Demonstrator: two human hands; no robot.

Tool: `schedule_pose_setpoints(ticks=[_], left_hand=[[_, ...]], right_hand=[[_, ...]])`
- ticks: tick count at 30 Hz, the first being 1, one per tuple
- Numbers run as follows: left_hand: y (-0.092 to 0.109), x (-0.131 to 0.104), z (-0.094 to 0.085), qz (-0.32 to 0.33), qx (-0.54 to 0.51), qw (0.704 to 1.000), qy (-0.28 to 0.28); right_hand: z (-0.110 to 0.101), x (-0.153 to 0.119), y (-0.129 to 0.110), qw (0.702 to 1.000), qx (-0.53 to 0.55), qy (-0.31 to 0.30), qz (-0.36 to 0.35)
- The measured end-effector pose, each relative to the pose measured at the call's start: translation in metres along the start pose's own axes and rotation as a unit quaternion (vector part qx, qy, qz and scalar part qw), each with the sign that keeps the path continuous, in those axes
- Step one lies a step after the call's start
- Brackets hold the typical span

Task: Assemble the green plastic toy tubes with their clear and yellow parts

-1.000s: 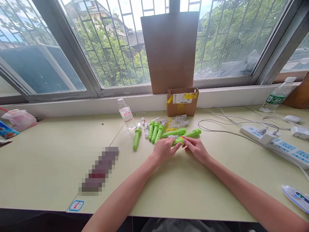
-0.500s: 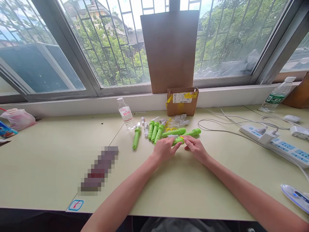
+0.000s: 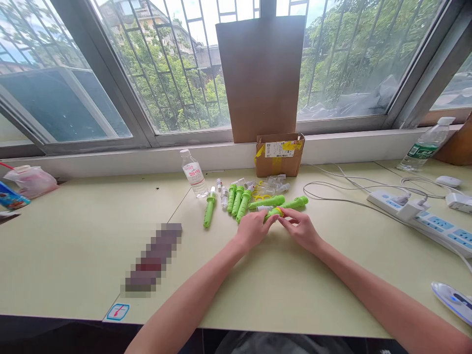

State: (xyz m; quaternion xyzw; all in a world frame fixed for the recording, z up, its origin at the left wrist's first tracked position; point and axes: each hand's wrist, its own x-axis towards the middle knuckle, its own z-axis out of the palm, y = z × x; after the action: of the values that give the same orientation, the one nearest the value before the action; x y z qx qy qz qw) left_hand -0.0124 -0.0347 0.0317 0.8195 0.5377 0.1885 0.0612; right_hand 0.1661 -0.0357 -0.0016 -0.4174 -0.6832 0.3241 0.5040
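Note:
My left hand [image 3: 252, 229] is closed around a green plastic tube [image 3: 272, 213] with a ribbed end, low over the table. At that end my right hand [image 3: 300, 228] pinches a yellow ring [image 3: 279, 210], which appears to lie around the tube; my fingers partly cover both. Just behind my hands are two more green tubes lying on their sides. To the left, several green tubes [image 3: 236, 199] lie close together, and one with a clear top [image 3: 209, 209] lies apart. Small clear plastic pieces [image 3: 273, 184] and loose yellow rings [image 3: 262, 197] are heaped behind them.
A water bottle [image 3: 194, 174] stands left of the heap, and a small cardboard box [image 3: 279, 162] behind it. White cables run to a power strip [image 3: 435, 223] on the right. Another bottle [image 3: 424, 147] stands at the back right. A blurred-out dark object [image 3: 153, 258] lies front left.
My right fingers have shifted slightly at the tube's ribbed end. More of the yellow ring shows there now, curving over the tube. My left hand keeps its hold.

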Motion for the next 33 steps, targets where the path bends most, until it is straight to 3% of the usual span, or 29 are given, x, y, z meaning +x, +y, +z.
schedule_pose_setpoints(ticks=[8, 21, 33], left_hand=[[0.0020, 0.0000, 0.0009, -0.019, -0.081, 0.996, -0.041], [0.0009, 0.0013, 0.0025, -0.028, -0.196, 0.979, -0.048], [0.0013, 0.0031, 0.0000, -0.043, -0.272, 0.958, -0.074]], right_hand=[[-0.0011, -0.0011, 0.0014, 1.000, 0.021, -0.004, -0.013], [-0.0001, -0.0004, 0.0054, 0.995, 0.092, -0.001, 0.024], [0.0034, -0.0005, 0.0010, 0.994, 0.077, 0.061, 0.041]])
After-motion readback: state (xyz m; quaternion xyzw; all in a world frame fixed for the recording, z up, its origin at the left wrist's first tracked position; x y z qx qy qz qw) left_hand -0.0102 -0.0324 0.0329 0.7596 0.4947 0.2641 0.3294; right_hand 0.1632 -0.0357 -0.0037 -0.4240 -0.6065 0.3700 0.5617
